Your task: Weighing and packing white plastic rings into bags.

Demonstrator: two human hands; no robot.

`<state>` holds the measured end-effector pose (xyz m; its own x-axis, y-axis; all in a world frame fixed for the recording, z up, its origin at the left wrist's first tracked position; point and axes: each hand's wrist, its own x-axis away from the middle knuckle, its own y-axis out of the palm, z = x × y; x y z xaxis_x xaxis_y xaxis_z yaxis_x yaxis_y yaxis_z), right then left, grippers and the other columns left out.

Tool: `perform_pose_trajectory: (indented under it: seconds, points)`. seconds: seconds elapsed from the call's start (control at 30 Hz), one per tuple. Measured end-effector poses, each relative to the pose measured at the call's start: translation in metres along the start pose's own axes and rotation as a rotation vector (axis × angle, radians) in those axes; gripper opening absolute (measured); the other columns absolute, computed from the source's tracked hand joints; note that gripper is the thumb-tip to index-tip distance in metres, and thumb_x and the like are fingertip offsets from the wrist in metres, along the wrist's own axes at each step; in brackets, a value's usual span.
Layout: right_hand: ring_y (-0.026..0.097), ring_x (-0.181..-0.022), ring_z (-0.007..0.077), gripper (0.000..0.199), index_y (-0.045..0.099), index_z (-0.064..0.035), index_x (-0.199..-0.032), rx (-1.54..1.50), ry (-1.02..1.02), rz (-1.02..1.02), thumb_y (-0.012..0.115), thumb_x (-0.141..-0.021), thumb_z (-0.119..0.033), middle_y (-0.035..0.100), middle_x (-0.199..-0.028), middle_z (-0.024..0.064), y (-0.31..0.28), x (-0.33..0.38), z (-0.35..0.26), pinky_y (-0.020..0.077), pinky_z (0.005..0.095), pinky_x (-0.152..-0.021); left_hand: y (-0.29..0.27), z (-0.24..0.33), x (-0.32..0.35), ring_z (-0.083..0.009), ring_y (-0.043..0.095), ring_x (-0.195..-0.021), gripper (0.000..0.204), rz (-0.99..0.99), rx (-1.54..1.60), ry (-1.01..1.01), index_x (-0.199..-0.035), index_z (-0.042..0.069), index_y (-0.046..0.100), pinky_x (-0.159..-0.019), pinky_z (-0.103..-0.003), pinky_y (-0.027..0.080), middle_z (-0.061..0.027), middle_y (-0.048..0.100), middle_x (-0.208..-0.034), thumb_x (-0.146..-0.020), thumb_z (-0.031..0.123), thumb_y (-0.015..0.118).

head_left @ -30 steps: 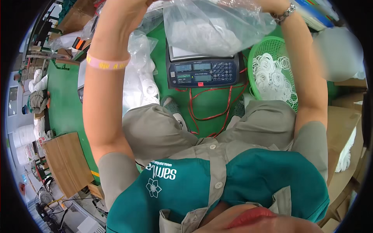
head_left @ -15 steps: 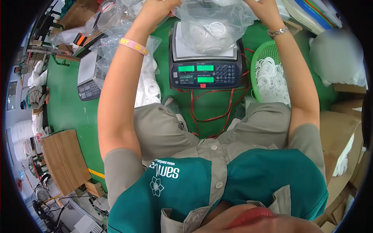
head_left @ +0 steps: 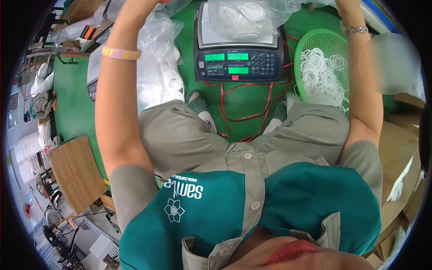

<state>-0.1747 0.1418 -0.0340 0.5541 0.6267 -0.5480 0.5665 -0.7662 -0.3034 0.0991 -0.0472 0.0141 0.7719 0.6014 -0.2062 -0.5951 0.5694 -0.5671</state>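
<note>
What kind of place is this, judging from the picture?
Probably a small factory packing or counting station: a digital weighing scale bears a clear plastic bag of white rings, a green basket holds loose rings, and more filled bags lie beside it.

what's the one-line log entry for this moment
hands: both raised, out of frame | clear bag of white rings: on scale | green basket: white rings, right of scale

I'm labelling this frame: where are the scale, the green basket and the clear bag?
scale (head_left: 240,63), head view, on its keypad panel.
green basket (head_left: 300,47), head view, on its left rim.
clear bag (head_left: 243,18), head view, on its middle over the scale.
</note>
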Motion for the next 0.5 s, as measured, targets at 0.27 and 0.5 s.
perform_pose_trajectory:
  seconds: [0.27,0.5]
  points:
    - [0.057,-0.075,0.0107,0.022,0.063,-0.0017,-0.093,-0.159,0.096,-0.344,0.055,-0.086,-0.021,0.063,-0.082,0.0054,0.034,0.004,-0.048,0.0466,0.0251,-0.069,0.019,0.012,0.016,-0.0141,0.055,-0.064,0.050,-0.230,-0.188,0.013,-0.122,0.009,0.050,-0.057,-0.027,0.045,-0.0080,0.060,-0.088,-0.087,0.044,0.050]
    - [0.059,-0.078,0.0274,0.028,0.062,0.0014,-0.094,0.955,-0.094,-1.151,0.051,-0.080,-0.020,0.064,-0.096,0.0171,0.128,-0.045,0.143,0.0453,0.0361,-0.072,0.076,-0.024,-0.024,-0.0339,0.055,-0.101,0.046,0.084,-0.289,0.475,-0.113,-0.007,0.052,-0.087,-0.035,0.043,-0.0258,0.058,-0.102,-0.070,0.009,0.051]
